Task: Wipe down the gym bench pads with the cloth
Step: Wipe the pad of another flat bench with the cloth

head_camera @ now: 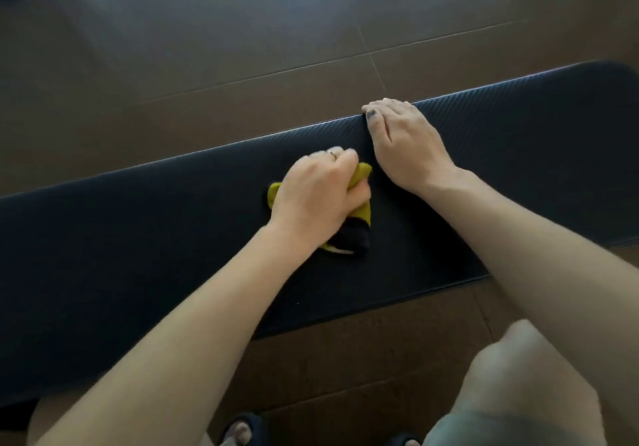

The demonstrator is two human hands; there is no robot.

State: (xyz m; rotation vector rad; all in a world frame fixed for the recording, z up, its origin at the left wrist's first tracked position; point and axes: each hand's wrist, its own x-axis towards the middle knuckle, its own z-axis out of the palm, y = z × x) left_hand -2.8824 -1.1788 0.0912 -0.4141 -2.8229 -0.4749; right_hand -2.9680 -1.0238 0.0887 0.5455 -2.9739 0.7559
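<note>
A foot in a dark sandal [243, 430] stands on the floor at 6 o'clock, with a bare knee [518, 376] at 5 o'clock. Past them lies the long black bench pad [138, 238]. In its middle, the left hand [314, 196] has its fingers curled tight around a bunched yellow and black cloth [363, 209], pushing it onto the pad. At 1 o'clock from it, the right hand [403, 138] rests flat, fingers close together and bent over the pad's far edge. Beyond is brown tiled floor [242, 31].
</note>
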